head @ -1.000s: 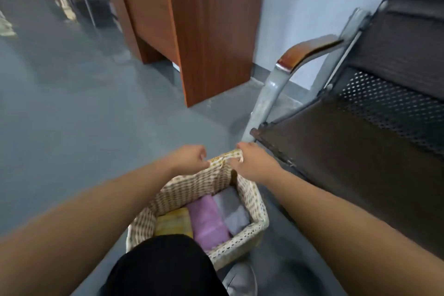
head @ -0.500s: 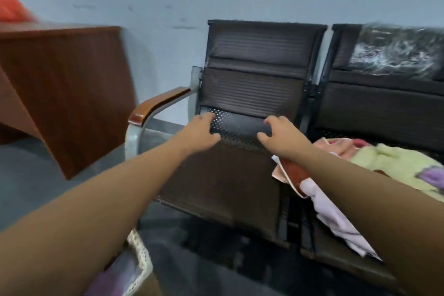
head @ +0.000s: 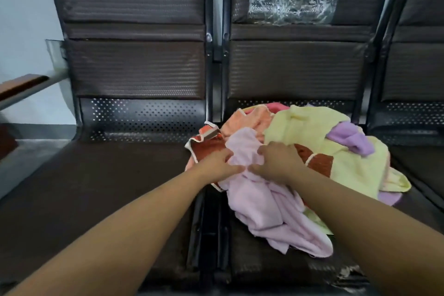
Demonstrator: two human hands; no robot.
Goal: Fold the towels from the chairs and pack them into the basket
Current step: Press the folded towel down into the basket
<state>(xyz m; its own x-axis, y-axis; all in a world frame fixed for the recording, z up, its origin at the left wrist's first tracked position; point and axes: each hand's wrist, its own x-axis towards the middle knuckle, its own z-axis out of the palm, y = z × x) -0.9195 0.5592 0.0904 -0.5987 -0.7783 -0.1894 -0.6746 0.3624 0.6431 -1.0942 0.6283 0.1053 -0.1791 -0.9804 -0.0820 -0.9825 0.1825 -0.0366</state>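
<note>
As three chairs (head: 134,67) stand abreast, left hand (head: 219,161) and right hand (head: 276,163) grip one towel (head: 264,204) — pink.

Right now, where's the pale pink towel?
Head view: pale pink towel lies on the middle chair, left of the yellow towel, held by left hand and right hand.

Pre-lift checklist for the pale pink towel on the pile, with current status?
1. Left hand grips pale pink towel: ok.
2. Right hand grips the same towel: ok.
3. Towel clear of yellow towel and rust towel: cannot tell, they overlap.
4. Corners found: cannot tell, the towel is bunched.
5. Basket in sight: not ok, out of frame.
</note>
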